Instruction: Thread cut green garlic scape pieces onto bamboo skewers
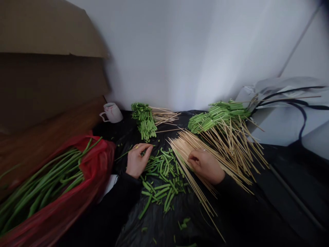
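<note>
My left hand is at the upper left edge of a loose pile of cut green bean pieces, thumb and fingertips pressed together; anything between them is too small to make out. Over a fan of thin wooden sticks, my right hand has its fingers curled into a pinch, and what it grips is hidden. Behind the pile lies a stack of beans on sticks, sticks pointing right. A larger stack of skewered beans lies at the back right, its sticks spreading toward the front right.
At the left, a red plastic bag holds long whole beans. A white mug stands at the back left, near a large cardboard box. Black sheeting covers the table. Clear plastic and black straps are at the right.
</note>
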